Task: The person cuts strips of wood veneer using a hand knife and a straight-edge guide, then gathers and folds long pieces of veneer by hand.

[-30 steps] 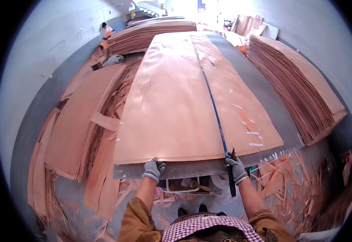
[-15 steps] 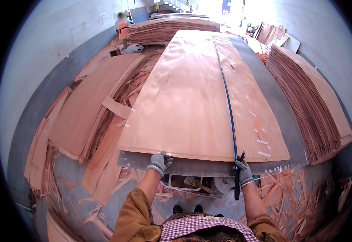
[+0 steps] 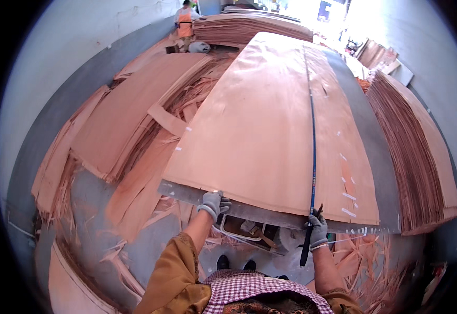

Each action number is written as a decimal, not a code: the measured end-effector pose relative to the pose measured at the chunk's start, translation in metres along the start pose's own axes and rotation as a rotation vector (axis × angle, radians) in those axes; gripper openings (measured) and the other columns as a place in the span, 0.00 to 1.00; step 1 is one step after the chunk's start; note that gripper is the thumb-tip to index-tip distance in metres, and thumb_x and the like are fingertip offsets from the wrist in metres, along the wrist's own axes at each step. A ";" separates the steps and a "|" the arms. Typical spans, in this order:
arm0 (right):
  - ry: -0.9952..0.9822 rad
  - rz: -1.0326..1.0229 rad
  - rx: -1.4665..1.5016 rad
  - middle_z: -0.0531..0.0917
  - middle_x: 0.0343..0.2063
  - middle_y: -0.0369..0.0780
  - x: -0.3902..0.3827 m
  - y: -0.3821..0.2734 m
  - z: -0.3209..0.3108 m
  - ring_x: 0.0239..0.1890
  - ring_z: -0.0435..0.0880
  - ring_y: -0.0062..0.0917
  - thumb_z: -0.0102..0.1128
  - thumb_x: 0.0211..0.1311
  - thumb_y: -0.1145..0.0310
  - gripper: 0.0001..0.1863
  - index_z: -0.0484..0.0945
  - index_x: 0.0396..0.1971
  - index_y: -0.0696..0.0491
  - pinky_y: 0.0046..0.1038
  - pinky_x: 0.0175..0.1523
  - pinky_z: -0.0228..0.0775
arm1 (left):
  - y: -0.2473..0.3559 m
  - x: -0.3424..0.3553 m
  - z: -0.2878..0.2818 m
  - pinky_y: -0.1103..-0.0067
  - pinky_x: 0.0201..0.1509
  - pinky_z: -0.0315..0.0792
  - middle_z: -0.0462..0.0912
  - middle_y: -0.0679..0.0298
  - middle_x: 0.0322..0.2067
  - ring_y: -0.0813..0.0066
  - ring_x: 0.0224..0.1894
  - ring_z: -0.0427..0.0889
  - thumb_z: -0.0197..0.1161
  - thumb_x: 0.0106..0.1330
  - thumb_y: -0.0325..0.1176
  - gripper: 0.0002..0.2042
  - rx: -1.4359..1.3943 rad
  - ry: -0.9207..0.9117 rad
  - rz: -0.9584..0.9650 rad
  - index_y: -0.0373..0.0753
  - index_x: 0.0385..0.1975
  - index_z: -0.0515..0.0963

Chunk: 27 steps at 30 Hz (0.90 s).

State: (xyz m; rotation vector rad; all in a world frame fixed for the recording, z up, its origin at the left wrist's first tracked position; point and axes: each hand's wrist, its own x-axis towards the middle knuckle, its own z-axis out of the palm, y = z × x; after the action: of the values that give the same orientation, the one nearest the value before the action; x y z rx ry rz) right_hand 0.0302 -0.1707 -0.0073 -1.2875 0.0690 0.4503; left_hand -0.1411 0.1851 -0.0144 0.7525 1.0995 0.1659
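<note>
A large pale reddish wood veneer sheet lies flat on a grey tabletop, with small white tape strips stuck on it. At its near edge my gloved left hand is closed, fingers curled over the edge. My gloved right hand, at the near edge further right, is closed round the black handle of a long thin blue rod. The rod runs lengthwise over the sheet to its far end. A slim dark tool pokes up from the same hand; its kind is unclear.
Veneer stacks stand left and right, with another stack at the back. Torn veneer scraps litter the floor. A white-framed rack shows under the table. A person in an orange apron stands far left.
My view has turned and tilted, so the table appears slanted and shifted right. Both hands keep their grips at the near edge; the rod stays lengthwise on the sheet.
</note>
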 end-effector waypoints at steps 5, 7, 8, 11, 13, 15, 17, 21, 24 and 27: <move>0.000 0.026 -0.047 0.79 0.26 0.31 0.008 0.001 -0.020 0.18 0.74 0.16 0.61 0.55 0.75 0.13 0.78 0.42 0.52 0.18 0.23 0.68 | -0.014 -0.012 0.008 0.72 0.21 0.76 0.81 0.57 0.27 0.64 0.23 0.82 0.51 0.68 0.39 0.09 0.020 0.067 0.036 0.40 0.38 0.71; -0.013 0.052 -0.072 0.79 0.24 0.31 0.010 0.001 -0.022 0.17 0.74 0.16 0.61 0.56 0.74 0.11 0.78 0.40 0.52 0.18 0.22 0.67 | -0.013 -0.014 0.010 0.74 0.17 0.74 0.80 0.56 0.25 0.65 0.20 0.81 0.51 0.68 0.37 0.08 -0.032 0.091 0.044 0.38 0.37 0.70; -0.018 0.068 -0.083 0.79 0.23 0.31 0.009 0.000 -0.020 0.17 0.74 0.16 0.61 0.56 0.74 0.11 0.78 0.40 0.52 0.18 0.22 0.67 | -0.017 -0.019 0.006 0.75 0.15 0.73 0.80 0.56 0.24 0.65 0.18 0.81 0.52 0.68 0.35 0.08 -0.062 0.114 0.043 0.37 0.37 0.70; -0.068 0.053 -0.074 0.78 0.20 0.31 0.023 0.004 -0.029 0.16 0.75 0.17 0.60 0.56 0.73 0.08 0.78 0.37 0.51 0.18 0.21 0.66 | -0.021 -0.004 0.011 0.73 0.19 0.75 0.80 0.59 0.22 0.65 0.21 0.81 0.52 0.67 0.38 0.09 0.013 0.052 0.203 0.39 0.31 0.73; -0.062 0.068 -0.093 0.77 0.20 0.30 0.015 -0.004 -0.021 0.17 0.76 0.17 0.60 0.57 0.72 0.07 0.77 0.36 0.50 0.17 0.20 0.65 | -0.009 -0.016 0.016 0.74 0.18 0.75 0.80 0.59 0.22 0.67 0.19 0.81 0.55 0.66 0.39 0.10 -0.088 0.085 0.072 0.38 0.31 0.74; -0.046 0.084 -0.142 0.77 0.20 0.30 0.003 -0.023 -0.004 0.18 0.77 0.17 0.60 0.58 0.71 0.07 0.76 0.37 0.49 0.17 0.20 0.66 | 0.001 -0.041 0.023 0.77 0.16 0.73 0.80 0.59 0.22 0.67 0.18 0.80 0.56 0.66 0.43 0.13 0.006 0.112 0.093 0.38 0.28 0.74; -0.123 0.118 -0.147 0.78 0.23 0.31 -0.002 -0.022 -0.001 0.19 0.76 0.16 0.58 0.60 0.70 0.09 0.75 0.40 0.50 0.17 0.21 0.67 | -0.012 -0.041 -0.006 0.76 0.13 0.70 0.79 0.58 0.19 0.67 0.13 0.77 0.54 0.66 0.44 0.16 -0.039 -0.068 0.000 0.37 0.24 0.73; -0.212 0.130 -0.212 0.79 0.25 0.33 -0.028 -0.015 0.002 0.20 0.76 0.15 0.56 0.61 0.70 0.13 0.74 0.46 0.52 0.15 0.22 0.67 | -0.080 -0.092 -0.049 0.75 0.13 0.71 0.79 0.57 0.19 0.67 0.12 0.76 0.52 0.67 0.44 0.17 0.414 0.066 0.139 0.35 0.25 0.75; -0.318 0.184 -0.338 0.79 0.27 0.35 -0.034 -0.026 0.010 0.25 0.77 0.17 0.55 0.61 0.72 0.11 0.75 0.44 0.56 0.17 0.29 0.69 | -0.131 -0.138 -0.107 0.71 0.26 0.76 0.81 0.54 0.24 0.63 0.24 0.82 0.53 0.64 0.40 0.16 0.722 0.036 -0.004 0.30 0.29 0.76; -0.479 -0.176 -0.851 0.80 0.33 0.39 -0.002 -0.010 0.000 0.32 0.80 0.22 0.53 0.60 0.75 0.11 0.75 0.43 0.59 0.20 0.36 0.71 | -0.265 -0.126 -0.236 0.68 0.41 0.75 0.82 0.48 0.33 0.54 0.37 0.82 0.56 0.59 0.38 0.15 1.431 -0.125 -0.046 0.29 0.36 0.77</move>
State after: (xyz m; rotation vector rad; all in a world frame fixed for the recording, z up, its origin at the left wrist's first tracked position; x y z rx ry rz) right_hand 0.0322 -0.1732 0.0028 -1.9524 -0.7011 0.6567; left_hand -0.4626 0.0384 -0.1423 1.9540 1.0065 -0.7936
